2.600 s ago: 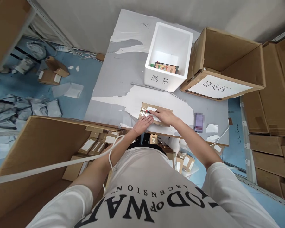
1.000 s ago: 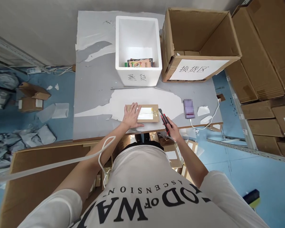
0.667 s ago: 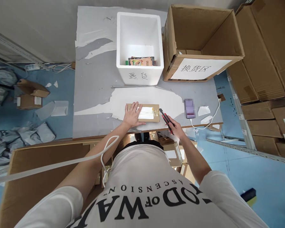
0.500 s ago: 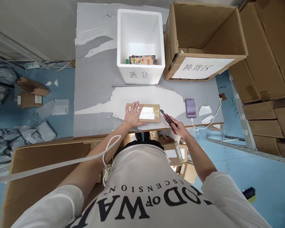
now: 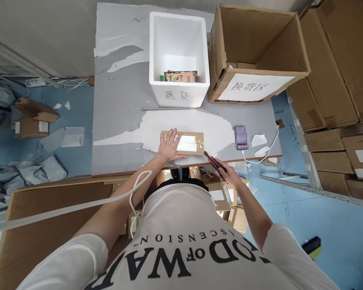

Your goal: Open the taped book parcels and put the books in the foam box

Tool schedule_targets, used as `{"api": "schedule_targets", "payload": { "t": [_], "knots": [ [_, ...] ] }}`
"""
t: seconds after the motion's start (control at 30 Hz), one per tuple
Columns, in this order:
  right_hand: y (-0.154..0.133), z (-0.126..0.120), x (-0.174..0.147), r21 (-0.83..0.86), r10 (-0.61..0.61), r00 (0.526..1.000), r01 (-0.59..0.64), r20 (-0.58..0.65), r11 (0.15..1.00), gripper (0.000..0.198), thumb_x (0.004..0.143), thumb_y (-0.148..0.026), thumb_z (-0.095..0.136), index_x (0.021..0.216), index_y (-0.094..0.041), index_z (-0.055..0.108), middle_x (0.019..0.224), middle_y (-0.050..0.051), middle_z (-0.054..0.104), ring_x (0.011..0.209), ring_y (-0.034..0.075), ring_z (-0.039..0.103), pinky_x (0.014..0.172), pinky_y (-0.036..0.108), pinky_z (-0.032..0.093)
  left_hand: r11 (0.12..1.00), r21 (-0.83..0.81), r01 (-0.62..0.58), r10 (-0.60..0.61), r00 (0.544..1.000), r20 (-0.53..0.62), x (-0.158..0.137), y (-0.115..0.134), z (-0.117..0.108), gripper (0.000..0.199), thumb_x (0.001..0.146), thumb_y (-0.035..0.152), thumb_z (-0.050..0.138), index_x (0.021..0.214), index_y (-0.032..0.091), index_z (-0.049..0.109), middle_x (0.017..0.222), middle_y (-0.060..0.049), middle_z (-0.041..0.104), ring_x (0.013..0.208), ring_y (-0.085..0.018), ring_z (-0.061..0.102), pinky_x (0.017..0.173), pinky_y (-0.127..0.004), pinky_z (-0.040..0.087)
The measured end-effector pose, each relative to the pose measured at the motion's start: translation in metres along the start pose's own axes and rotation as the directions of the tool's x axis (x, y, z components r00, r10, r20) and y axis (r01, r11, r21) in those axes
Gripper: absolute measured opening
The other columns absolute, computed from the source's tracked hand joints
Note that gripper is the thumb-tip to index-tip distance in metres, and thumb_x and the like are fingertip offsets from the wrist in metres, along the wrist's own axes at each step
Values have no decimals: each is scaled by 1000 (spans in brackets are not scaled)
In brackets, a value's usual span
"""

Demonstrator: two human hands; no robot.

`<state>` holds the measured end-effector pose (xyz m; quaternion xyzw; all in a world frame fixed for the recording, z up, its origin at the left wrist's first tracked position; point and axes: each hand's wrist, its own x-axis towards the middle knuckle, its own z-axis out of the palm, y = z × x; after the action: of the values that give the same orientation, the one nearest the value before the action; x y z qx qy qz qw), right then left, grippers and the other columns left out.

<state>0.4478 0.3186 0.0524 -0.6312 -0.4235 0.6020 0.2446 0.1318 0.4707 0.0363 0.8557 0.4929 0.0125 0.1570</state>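
Note:
A small taped cardboard box (image 5: 200,139) with a white label lies flat near the table's front edge. My left hand (image 5: 169,146) rests on the box's left end, fingers spread over its top and thumb along the front side. In my right hand (image 5: 229,174) is a red and black utility knife (image 5: 213,163), gripped by its handle. The knife's tip points up and left, close to the box's front right corner; whether it touches the cardboard I cannot tell.
Behind the box stand a white foam bin (image 5: 178,94) holding some flat packets and a large open carton (image 5: 260,72). To the right lie a phone (image 5: 241,137) on a white cable and paper scraps (image 5: 258,140). Stacked cartons (image 5: 329,163) line the right side.
The knife tip has moved down from the box's right side to its front right corner, with my right hand slightly lower. My left hand and the box stay in place.

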Motion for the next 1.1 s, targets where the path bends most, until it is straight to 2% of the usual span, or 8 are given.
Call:
{"api": "schedule_targets", "payload": {
  "t": [0.17,0.3,0.4,0.47,0.57,0.7,0.83,1.1],
  "knots": [
    [4,-7,3,271,23,955,60,-295,961,62,77,-55,64,129,-24,48,90,3,68,53,10,57,41,24,49,992,-129,-8,2,999,-44,-1,-3,-7,98,79,68,50,152,11,19,158,-21,17,147,-38,13,115,-63,2],
    [1,27,29,551,61,943,138,-327,823,41,77,-50,67,107,-27,51,109,2,67,73,12,66,54,24,55,910,-413,37,-128,972,-195,-4,-30,-8,61,96,43,30,148,10,32,156,-15,29,146,-25,24,119,-47,20],
    [2,59,47,689,84,964,117,-251,715,34,80,-48,64,104,-29,50,120,1,65,81,13,68,56,23,55,686,-716,128,-395,892,-220,-3,-65,0,51,94,34,35,139,14,47,147,-12,46,138,-22,40,117,-40,29],
    [6,74,55,744,103,967,110,-234,659,31,81,-46,64,103,-30,49,122,-1,64,81,13,69,57,24,55,422,-886,194,-523,850,-63,-1,-86,11,48,90,32,46,134,15,54,142,-12,52,131,-24,48,113,-42,35],
    [14,85,66,791,120,965,117,-234,600,29,82,-45,64,102,-30,49,122,-1,64,87,15,70,59,26,56,119,-959,257,-492,854,168,6,-99,28,51,78,32,65,126,16,61,134,-12,59,126,-27,54,109,-44,40],
    [23,93,82,806,140,964,105,-227,583,29,81,-43,65,102,-30,50,112,-2,66,92,17,70,63,28,57,-41,-973,229,-371,900,227,14,-91,40,60,63,37,80,118,17,66,114,-9,71,111,-27,63,102,-45,46],
    [24,92,95,783,145,956,117,-256,612,33,79,-43,66,105,-31,51,103,-3,68,85,15,70,70,32,59,-42,-981,192,-361,912,194,11,-85,38,60,61,41,82,113,15,68,104,-11,74,104,-26,66,100,-45,48],
    [-24,48,149,646,70,949,154,-308,747,22,83,-43,60,96,-28,51,88,-5,68,74,10,65,72,27,57,224,-957,186,-435,898,73,-41,-80,39,61,57,56,80,100,13,74,107,-13,73,107,-32,65,102,-49,46]
  ]
}}
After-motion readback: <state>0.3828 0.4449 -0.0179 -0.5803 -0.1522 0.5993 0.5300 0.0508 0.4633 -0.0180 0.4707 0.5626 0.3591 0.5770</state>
